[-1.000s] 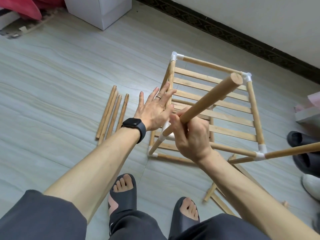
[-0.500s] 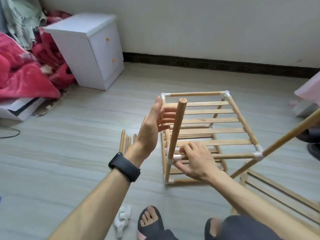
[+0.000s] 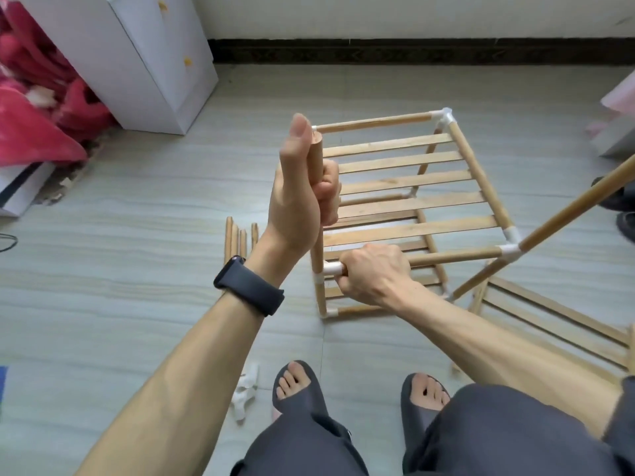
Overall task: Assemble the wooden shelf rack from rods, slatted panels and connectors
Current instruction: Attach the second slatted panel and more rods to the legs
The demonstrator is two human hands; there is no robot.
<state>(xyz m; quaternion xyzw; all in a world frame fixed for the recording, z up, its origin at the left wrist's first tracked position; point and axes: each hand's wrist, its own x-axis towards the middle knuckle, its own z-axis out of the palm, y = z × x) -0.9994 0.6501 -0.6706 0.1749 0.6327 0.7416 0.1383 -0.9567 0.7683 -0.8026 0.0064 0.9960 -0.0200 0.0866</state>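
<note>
Head view: we stand over the rack (image 3: 412,201), which sits on the floor (image 3: 137,269) ahead of our feet. Our left hand (image 3: 302,187) is wrapped around the upper part of an upright rod (image 3: 316,255) at the near left corner, thumb extended upward beside the rod's top end. Our right hand (image 3: 372,274) is clenched on the near horizontal rail (image 3: 457,257), just beside the white connector (image 3: 331,268) that joins rail and upright. A slatted panel (image 3: 412,182) spans the top frame. At the near right corner a second rod (image 3: 577,204) leans outward at an angle. Four loose rods (image 3: 237,238) lie together on the floor left of the rack. Another panel (image 3: 556,328) lies on the floor to the right. Spare white connectors (image 3: 245,393) lie near our left foot.
</note>
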